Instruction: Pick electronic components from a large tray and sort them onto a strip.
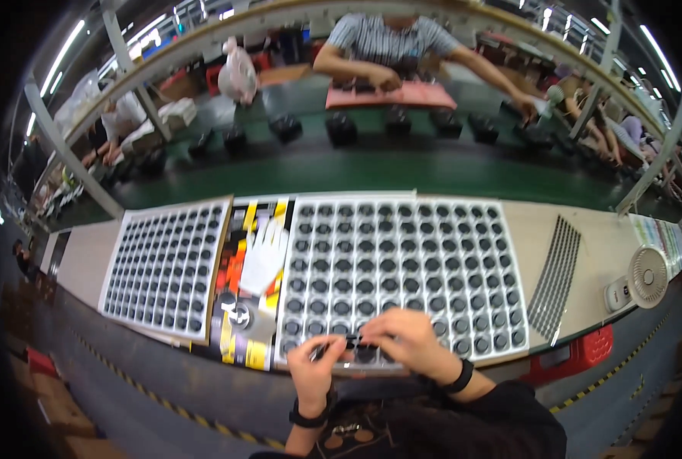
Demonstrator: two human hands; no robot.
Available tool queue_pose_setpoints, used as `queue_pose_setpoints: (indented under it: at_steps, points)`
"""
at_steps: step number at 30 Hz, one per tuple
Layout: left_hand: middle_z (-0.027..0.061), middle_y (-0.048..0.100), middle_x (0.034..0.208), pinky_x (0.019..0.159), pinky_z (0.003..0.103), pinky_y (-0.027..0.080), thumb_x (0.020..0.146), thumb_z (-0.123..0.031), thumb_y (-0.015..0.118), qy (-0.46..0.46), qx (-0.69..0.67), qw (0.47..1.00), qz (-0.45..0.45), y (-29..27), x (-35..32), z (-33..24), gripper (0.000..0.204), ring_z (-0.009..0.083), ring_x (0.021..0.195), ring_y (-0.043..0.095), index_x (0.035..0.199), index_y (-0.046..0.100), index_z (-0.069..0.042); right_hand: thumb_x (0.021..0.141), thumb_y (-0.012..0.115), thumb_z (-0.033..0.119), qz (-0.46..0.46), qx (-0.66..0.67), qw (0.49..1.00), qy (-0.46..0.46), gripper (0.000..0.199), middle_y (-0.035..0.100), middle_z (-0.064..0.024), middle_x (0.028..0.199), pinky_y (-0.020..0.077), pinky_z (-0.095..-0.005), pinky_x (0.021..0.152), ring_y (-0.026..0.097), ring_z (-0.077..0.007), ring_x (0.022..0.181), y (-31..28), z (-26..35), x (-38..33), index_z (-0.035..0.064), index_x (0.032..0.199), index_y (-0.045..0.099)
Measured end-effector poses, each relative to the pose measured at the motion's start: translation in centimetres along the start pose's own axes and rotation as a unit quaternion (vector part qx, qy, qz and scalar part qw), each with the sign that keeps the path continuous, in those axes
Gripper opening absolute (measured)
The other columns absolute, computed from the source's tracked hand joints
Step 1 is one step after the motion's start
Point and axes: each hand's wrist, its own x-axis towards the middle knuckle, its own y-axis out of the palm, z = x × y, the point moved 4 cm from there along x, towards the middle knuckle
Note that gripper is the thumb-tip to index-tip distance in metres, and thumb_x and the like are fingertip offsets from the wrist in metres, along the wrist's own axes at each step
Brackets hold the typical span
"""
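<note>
My left hand (314, 373) and my right hand (408, 340) meet over the near edge of a white tray (393, 367) filled with rows of round black parts. The fingers of both are closed in a pinch. Between the fingertips is a small black piece (352, 340), too small and blurred for its kind to show. Each wrist wears a dark band. Just left of the tray lie a white glove (264, 256) and a clear container (251, 320) on a sheet printed in yellow, black and red.
A second white tray (115, 298) of black parts is at left. To the right are a dark gridded strip (557, 275) and a small fan (647, 277). Beyond runs a green conveyor (303, 172) carrying black units (342, 128); a person (391, 53) works across it. A red stool (586, 352) stands below.
</note>
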Motion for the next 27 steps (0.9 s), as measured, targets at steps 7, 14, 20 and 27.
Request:
queue_pose_setpoints:
  at_steps: [7, 14, 20, 27]
  points:
    - [0.0106, 0.062, 0.069, 0.056, 0.024, 0.047, 0.076, 0.003, 0.061, 0.004, -0.063, 0.998, -0.005, 0.3, 0.2, 0.1, 0.007, 0.0166, 0.056, 0.061, 0.080, 0.060, 0.009, 0.068, 0.070, 0.005, 0.001, 0.013, 0.989, -0.144, 0.009, 0.066, -0.0072, 0.085, 0.0499, -0.0278, 0.063, 0.064, -0.0210, 0.073, -0.4, 1.3, 0.2, 0.0070, 0.075, 0.066]
    - [0.0096, 0.064, 0.070, 0.056, 0.022, 0.048, 0.078, 0.001, 0.062, 0.071, 0.023, 0.997, 0.032, 0.9, 0.5, 0.7, 0.008, 0.0150, 0.060, 0.063, 0.083, 0.062, 0.008, 0.071, 0.069, 0.006, 0.001, 0.054, 0.997, 0.055, 0.017, 0.065, -0.0057, 0.084, 0.0497, -0.0268, 0.064, 0.063, -0.0186, 0.073, -0.2, 0.2, 0.1, 0.0065, 0.088, 0.066]
    - [0.0093, 0.063, 0.070, 0.057, 0.024, 0.049, 0.078, 0.002, 0.061, 0.054, 0.037, 0.996, 0.052, 1.4, -0.2, 0.3, 0.008, 0.0158, 0.060, 0.062, 0.082, 0.062, 0.008, 0.072, 0.069, 0.006, 0.014, 0.030, 0.995, 0.089, 0.024, 0.065, -0.0072, 0.082, 0.0499, -0.0250, 0.064, 0.064, -0.0163, 0.073, 0.3, -0.5, -0.8, 0.0051, 0.096, 0.065]
    - [0.0101, 0.063, 0.069, 0.057, 0.023, 0.048, 0.080, -0.001, 0.060, 0.073, 0.047, 0.995, 0.038, 1.2, -0.6, 0.1, 0.009, 0.0161, 0.058, 0.062, 0.082, 0.061, 0.008, 0.071, 0.069, 0.002, -0.045, 0.015, 0.998, 0.038, 0.024, 0.065, -0.0060, 0.079, 0.0490, -0.0264, 0.058, 0.063, -0.0175, 0.065, 0.5, 0.0, -0.9, 0.0061, 0.094, 0.065]
